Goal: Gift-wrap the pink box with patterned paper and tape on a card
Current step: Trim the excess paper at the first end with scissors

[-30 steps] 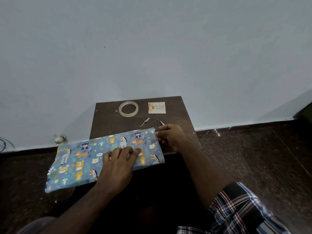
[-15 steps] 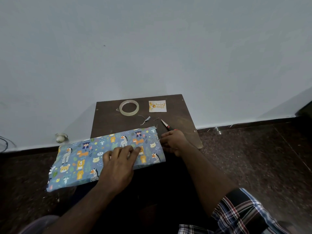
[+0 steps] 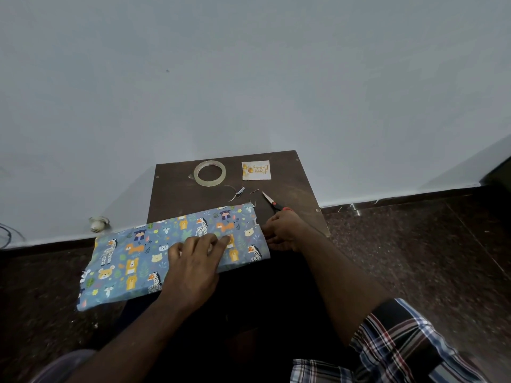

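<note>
Scissors [image 3: 272, 205], tape roll [image 3: 209, 173], card [image 3: 256, 170] lie beyond flat left hand [image 3: 193, 261] pressing paper [image 3: 132, 261].

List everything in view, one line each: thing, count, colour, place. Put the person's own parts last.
wrapped box: one, blue paper with animal prints, across the table's near edge, its left end overhanging the floor
tape roll: one, clear, far side of the table
card: one, white with orange print, right of the tape roll
scissors: one, red handles, on the table beside the right hand
paper scraps: a few, thin, between tape roll and box
table: one, dark brown, against the wall
wall: one, pale grey
floor: dark speckled stone
left hand: one, fingers pressing flat on top of the box
right hand: one, at the box's right end, fingers curled at the paper edge
sleeve: one, plaid, right arm
</note>
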Available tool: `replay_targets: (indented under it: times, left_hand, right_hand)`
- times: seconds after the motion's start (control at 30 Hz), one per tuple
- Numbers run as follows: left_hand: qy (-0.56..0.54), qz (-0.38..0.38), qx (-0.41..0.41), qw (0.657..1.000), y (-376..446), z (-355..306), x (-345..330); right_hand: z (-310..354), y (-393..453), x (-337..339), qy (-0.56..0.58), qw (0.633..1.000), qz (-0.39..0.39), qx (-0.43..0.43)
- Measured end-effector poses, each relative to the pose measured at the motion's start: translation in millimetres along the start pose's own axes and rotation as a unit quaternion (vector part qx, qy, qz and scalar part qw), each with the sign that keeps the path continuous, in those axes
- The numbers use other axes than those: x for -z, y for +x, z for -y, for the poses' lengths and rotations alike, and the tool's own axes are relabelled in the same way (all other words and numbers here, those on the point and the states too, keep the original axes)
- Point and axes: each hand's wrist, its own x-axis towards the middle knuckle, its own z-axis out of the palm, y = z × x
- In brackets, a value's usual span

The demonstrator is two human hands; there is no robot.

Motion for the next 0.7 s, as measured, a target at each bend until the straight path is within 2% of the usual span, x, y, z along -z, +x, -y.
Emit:
replay_targets:
  times: [0.13,0.4,0.7]
  left_hand:
    - [-0.007,-0.006,0.004,1.000,0.9,0.2,1.4]
    - [-0.029,-0.032,0.040,0.998,16.2,7.3,21.4]
    - [-0.042,-0.013,0.052,0.998,22.2,10.1,27.0]
  right_hand:
    - [-5.7,-3.2,2.8,0.021,0.997,0.067,-0.005]
    - [-1.7,-12.9,26.7,0.167,0.983,0.020,0.080]
    - [-3.4,-15.8,24.4,0.195,0.969,0.105,0.110]
